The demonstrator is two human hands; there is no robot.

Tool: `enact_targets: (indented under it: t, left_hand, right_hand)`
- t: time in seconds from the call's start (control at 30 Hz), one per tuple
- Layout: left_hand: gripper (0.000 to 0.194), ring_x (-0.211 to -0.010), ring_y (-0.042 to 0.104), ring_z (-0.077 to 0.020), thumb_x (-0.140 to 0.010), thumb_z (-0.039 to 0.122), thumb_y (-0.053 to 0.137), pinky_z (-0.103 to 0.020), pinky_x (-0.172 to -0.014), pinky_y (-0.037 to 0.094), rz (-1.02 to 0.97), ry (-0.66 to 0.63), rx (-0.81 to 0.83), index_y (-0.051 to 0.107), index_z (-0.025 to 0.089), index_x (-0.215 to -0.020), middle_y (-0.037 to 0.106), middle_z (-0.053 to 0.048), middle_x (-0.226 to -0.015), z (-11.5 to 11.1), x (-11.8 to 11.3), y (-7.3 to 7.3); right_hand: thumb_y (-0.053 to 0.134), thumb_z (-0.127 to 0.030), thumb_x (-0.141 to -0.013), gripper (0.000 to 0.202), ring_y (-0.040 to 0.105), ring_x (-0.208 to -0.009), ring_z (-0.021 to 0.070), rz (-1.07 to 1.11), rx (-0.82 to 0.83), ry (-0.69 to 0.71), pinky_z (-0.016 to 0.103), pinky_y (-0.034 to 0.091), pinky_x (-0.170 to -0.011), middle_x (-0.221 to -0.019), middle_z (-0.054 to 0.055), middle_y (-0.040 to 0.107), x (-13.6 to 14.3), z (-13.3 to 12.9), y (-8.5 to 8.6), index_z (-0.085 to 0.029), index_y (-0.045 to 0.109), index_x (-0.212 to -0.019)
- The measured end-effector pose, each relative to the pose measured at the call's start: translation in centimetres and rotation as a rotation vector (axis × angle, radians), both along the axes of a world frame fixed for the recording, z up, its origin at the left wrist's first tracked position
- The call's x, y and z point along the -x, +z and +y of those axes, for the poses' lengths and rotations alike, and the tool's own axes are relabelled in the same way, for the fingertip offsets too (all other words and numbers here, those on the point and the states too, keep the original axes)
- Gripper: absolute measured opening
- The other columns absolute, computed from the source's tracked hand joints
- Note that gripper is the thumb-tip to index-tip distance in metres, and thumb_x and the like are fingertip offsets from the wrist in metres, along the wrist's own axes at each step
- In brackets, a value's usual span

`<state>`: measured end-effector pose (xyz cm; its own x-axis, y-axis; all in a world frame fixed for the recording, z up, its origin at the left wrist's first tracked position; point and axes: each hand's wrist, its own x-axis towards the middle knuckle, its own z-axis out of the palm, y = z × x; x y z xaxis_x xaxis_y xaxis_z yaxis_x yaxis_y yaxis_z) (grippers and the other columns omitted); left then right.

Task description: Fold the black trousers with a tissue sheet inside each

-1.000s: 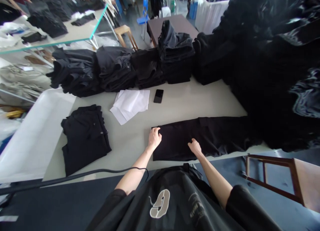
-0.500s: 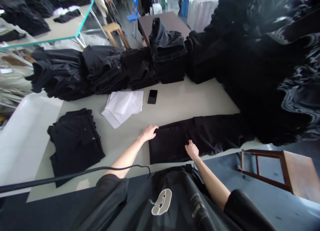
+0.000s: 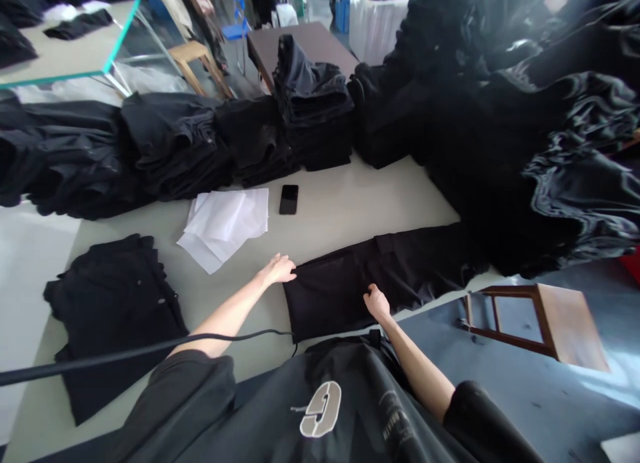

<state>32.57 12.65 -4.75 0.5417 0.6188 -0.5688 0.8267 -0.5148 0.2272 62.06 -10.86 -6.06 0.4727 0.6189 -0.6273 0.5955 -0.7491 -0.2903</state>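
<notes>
On my side of the phone [image 3: 289,199], the black garment [image 3: 327,296] lies flat, its left end barer than a second ago, which I judge exposes that edge for handling. My right hand [image 3: 377,304] rests on it, fingers curled. Farther off, my left hand [image 3: 278,270] has slid outward, fingers loosely bent at the far corner. Whether either pinches cloth, I cannot tell.

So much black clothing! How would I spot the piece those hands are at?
Find the pale table with a big dark heap on its right. Along its near edge, stretching from that heap toward a folded pile on the left, is a long black garment. Unlike those, it is spread flat, with the left hand at its far left corner and the right hand nearer its middle.
</notes>
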Motion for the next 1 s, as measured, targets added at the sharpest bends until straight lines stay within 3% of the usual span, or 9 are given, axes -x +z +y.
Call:
enact_targets:
  t: [0.13, 0.23, 0.3, 0.4, 0.5, 0.7, 0.87, 1.0]
  left_hand:
    - [0.015, -0.117, 0.063, -0.0310, -0.071, 0.035, 0.081, -0.041, -0.113, 0.041, -0.072, 0.074, 0.062, 0.071, 0.026, -0.063, 0.072, -0.008, -0.091, 0.8, 0.3, 1.0]
    - [0.006, -0.118, 0.063, -0.0289, -0.070, 0.028, 0.080, -0.038, -0.113, 0.042, -0.277, 0.063, 0.185, 0.077, 0.028, -0.076, 0.074, -0.006, -0.106, -0.6, -0.5, 1.9]
    - [0.013, -0.115, 0.065, -0.0282, -0.075, 0.026, 0.074, -0.040, -0.114, 0.040, -0.323, -0.014, 0.211, 0.079, 0.029, -0.087, 0.074, -0.007, -0.106, -1.7, -0.8, 2.2]
    - [0.012, -0.110, 0.067, -0.0303, -0.077, 0.023, 0.072, -0.045, -0.118, 0.035, -0.199, -0.068, 0.117, 0.079, 0.027, -0.086, 0.073, -0.009, -0.096, -2.6, -0.5, 2.4]
    - [0.005, -0.122, 0.061, -0.0349, -0.077, 0.020, 0.073, -0.049, -0.121, 0.032, -0.023, -0.111, 0.008, 0.077, 0.024, -0.077, 0.073, -0.011, -0.093, -2.2, -0.3, 2.6]
    - [0.023, -0.123, 0.059, -0.0367, -0.089, 0.032, 0.062, -0.053, -0.109, 0.044, 0.117, -0.360, -0.044, 0.080, 0.018, -0.084, 0.072, -0.017, -0.109, -0.2, -0.2, 3.3]
    - [0.029, -0.130, 0.057, -0.0382, -0.091, 0.033, 0.059, -0.054, -0.107, 0.046, 0.168, -0.248, -0.057, 0.080, 0.018, -0.105, 0.069, -0.019, -0.124, 0.4, 1.3, 2.4]
    - [0.031, -0.128, 0.061, -0.0360, -0.095, 0.031, 0.054, -0.051, -0.108, 0.046, 0.147, -0.208, -0.124, 0.079, 0.017, -0.107, 0.071, -0.019, -0.125, -0.6, 1.6, 1.6]
  right_hand:
    - [0.047, -0.022, -0.094, 0.039, 0.072, -0.109, 0.0218, 0.001, -0.014, -0.060, 0.027, 0.049, -0.087, -0.113, 0.011, 0.076, -0.1, -0.2, -0.2, -0.019, 0.061, -0.130]
    - [0.045, -0.023, -0.095, 0.040, 0.071, -0.111, 0.0222, -0.007, -0.021, -0.093, 0.026, 0.049, -0.087, -0.115, 0.012, 0.075, -0.4, -0.4, -0.5, -0.017, 0.060, -0.132]
    - [0.045, -0.023, -0.095, 0.040, 0.071, -0.112, 0.0225, -0.011, -0.022, -0.097, 0.026, 0.048, -0.088, -0.115, 0.012, 0.075, -0.5, -0.5, -0.7, -0.015, 0.059, -0.132]
    - [0.045, -0.021, -0.094, 0.040, 0.071, -0.109, 0.0230, -0.015, -0.027, -0.080, 0.026, 0.048, -0.087, -0.112, 0.013, 0.076, -0.4, -0.6, -0.8, -0.015, 0.059, -0.131]
    - [0.046, -0.018, -0.093, 0.040, 0.072, -0.107, 0.0229, -0.016, -0.039, -0.053, 0.026, 0.048, -0.087, -0.110, 0.013, 0.076, 0.0, -0.6, -0.8, -0.014, 0.059, -0.131]
    - [0.046, -0.017, -0.095, 0.040, 0.071, -0.109, 0.0219, -0.018, -0.069, -0.064, 0.025, 0.047, -0.089, -0.113, 0.013, 0.076, 0.1, -0.8, -0.7, -0.012, 0.059, -0.132]
    - [0.046, -0.017, -0.095, 0.039, 0.071, -0.110, 0.0223, -0.013, -0.087, -0.077, 0.026, 0.046, -0.091, -0.116, 0.013, 0.075, 0.0, -1.1, -0.9, -0.012, 0.059, -0.132]
    - [0.045, -0.016, -0.095, 0.039, 0.071, -0.107, 0.0217, -0.012, -0.091, -0.081, 0.026, 0.047, -0.089, -0.111, 0.013, 0.076, 0.1, -1.1, -1.0, -0.013, 0.060, -0.130]
